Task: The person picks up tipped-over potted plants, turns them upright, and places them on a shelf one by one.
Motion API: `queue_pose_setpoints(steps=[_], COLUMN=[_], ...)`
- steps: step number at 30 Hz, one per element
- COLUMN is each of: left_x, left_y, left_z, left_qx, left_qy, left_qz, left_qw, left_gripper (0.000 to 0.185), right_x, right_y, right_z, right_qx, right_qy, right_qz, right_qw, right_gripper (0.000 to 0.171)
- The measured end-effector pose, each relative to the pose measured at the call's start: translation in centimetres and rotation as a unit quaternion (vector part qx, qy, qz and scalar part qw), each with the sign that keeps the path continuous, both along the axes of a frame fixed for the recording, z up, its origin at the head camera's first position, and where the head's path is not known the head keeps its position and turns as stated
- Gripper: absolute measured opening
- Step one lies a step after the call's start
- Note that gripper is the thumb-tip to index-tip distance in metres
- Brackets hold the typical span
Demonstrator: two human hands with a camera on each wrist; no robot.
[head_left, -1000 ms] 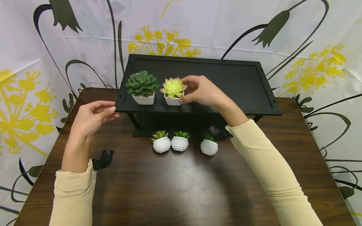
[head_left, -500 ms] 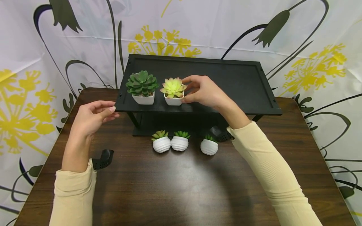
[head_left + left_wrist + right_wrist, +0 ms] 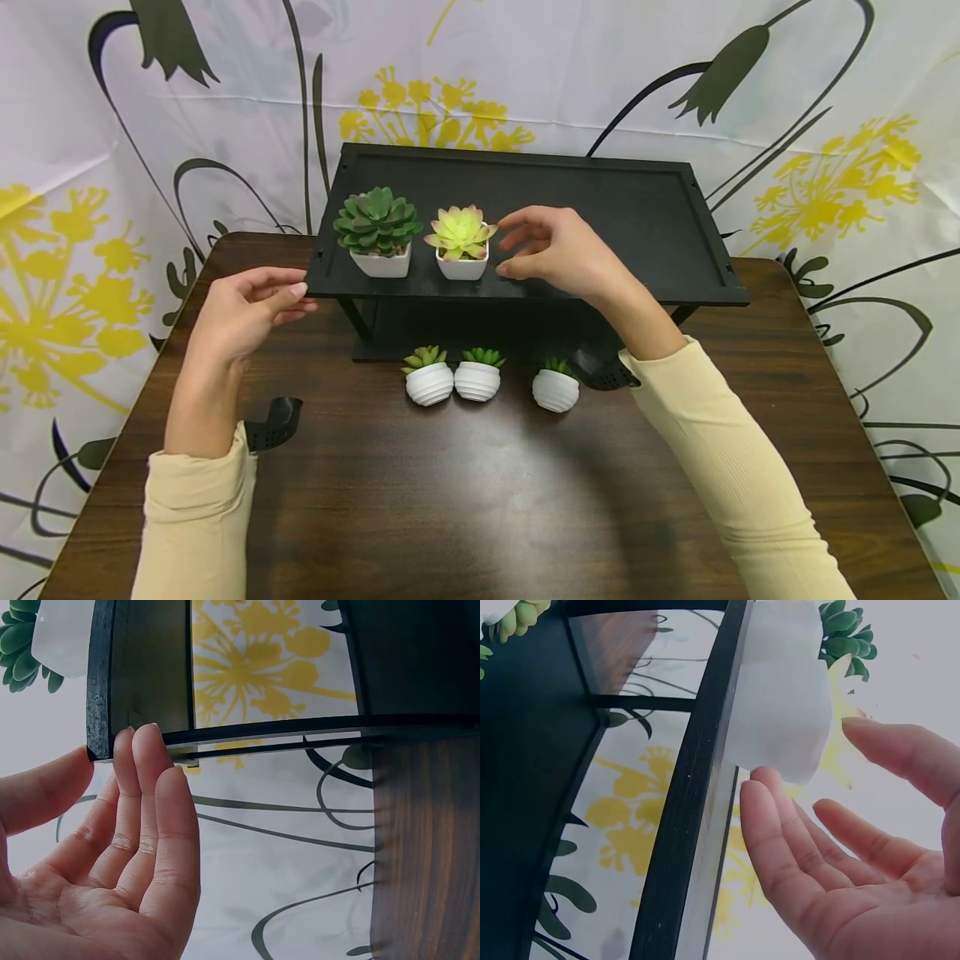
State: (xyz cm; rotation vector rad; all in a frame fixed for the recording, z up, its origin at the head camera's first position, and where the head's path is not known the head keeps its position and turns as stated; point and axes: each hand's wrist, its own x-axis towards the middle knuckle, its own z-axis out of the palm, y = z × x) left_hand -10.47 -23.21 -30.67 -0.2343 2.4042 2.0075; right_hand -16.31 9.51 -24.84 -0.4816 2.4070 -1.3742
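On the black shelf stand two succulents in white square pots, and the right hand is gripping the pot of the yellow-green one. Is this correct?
Not quite. The two succulents do stand on the black shelf, but the right hand is not gripping the yellow-green succulent's pot. Its fingers are open beside the pot, with a gap between. The head view shows this, and the right wrist view shows the spread fingers.

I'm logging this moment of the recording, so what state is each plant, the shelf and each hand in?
Yellow-green succulent: upright on the shelf top, not held.
Dark green succulent: upright to its left.
Three small round pots: upright on the table.
Black shelf: standing on the table.
Right hand: open, just clear of the yellow-green succulent's pot.
Left hand: open, fingertips at the shelf's corner.
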Motion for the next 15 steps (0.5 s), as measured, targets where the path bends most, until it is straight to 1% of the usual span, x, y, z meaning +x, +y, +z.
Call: queue_pose_setpoints(steps=[5, 15], left_x=[0.2, 0.0], left_y=[0.3, 0.1], left_z=[0.4, 0.2], left_qx=[0.001, -0.011], left_qy=[0.001, -0.003], left_qz=[0.003, 0.005], left_qw=[1.0, 0.9999], left_gripper=[0.014, 0.016], right_x=[0.7, 2.0], right_y=[0.5, 1.9], right_z=[-0.2, -0.5], right_qx=[0.009, 0.018], right_qy=[0.003, 0.007], right_qz=[0.0, 0.006], right_qw=[1.0, 1.0], right_gripper=[0.046, 0.043])
